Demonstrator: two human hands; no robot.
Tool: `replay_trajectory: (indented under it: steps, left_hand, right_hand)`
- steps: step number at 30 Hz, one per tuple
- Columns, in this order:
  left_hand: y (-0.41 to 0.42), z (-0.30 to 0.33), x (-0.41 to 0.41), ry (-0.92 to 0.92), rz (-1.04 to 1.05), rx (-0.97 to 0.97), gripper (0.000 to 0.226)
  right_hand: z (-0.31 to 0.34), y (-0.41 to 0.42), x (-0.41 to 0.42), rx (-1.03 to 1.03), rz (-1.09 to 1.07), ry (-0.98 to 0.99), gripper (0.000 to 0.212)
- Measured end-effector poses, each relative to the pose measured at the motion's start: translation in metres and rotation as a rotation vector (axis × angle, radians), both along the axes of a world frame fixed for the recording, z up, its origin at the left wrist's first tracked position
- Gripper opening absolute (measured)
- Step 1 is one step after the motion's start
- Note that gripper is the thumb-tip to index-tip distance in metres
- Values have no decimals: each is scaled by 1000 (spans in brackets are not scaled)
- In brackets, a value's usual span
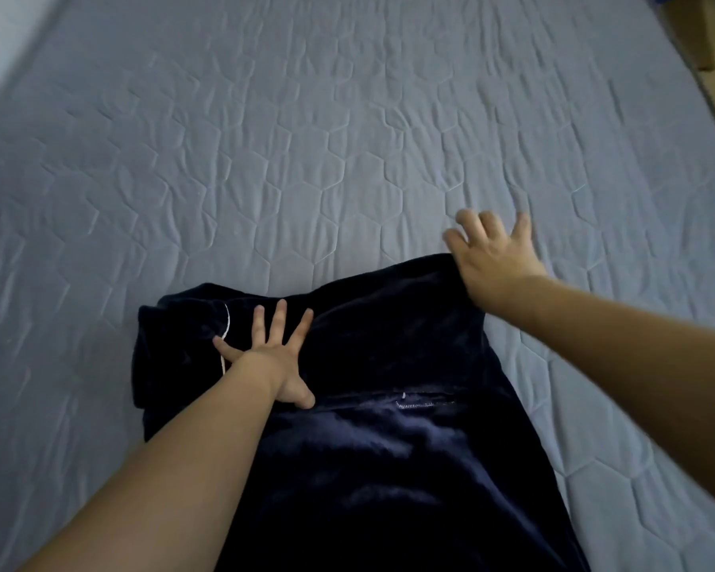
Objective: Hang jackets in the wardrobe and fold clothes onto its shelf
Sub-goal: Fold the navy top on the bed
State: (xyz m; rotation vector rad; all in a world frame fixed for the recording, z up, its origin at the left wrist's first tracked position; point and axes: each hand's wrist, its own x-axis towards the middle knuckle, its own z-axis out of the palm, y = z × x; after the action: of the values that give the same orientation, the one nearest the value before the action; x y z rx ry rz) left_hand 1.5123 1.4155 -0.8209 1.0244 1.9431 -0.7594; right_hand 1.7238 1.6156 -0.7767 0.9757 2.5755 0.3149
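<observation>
A dark navy velvety garment (389,427) lies spread on the bed, running from the near edge of the view toward the middle, with a thin white cord near its far left corner. My left hand (271,357) presses flat on the garment's left part, fingers spread. My right hand (492,253) lies at the garment's far right corner with fingers spread and blurred, partly over the cloth and partly over the bed cover. The wardrobe is not in view.
The grey-blue quilted bed cover (306,138) with a hexagon pattern fills most of the view. A pale wall (1,39) runs along the far left. A wooden floor and a piece of furniture (710,39) show at the top right.
</observation>
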Motion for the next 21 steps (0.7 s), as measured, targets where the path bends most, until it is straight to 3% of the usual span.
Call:
replay_trajectory:
  steps: [2, 4, 6, 11, 14, 18, 21]
  left_hand:
    - [-1, -5, 1, 29, -21, 1, 139]
    - [-3, -11, 0, 39, -28, 32, 140]
    - [-8, -13, -3, 20, -20, 74, 139]
    - [-30, -15, -13, -49, 7, 246, 129]
    - [-58, -19, -13, -25, 66, 371, 117]
    - [-123, -30, 9, 80, 297, 440, 103]
    - [-171, -35, 40, 127, 595, 392, 96]
  right_hand:
    - [-20, -31, 4, -160, 14, 220, 72]
    - [-45, -62, 13, -253, 111, 148, 89]
    - [-68, -86, 31, -249, 129, 16, 93]
    - [-91, -115, 70, -378, -210, 229, 79]
    - [-94, -137, 92, -443, -532, 357, 89]
    - [-92, -178, 115, -433, -800, 384, 101]
    - [-83, -201, 121, -410, -1015, 430, 101]
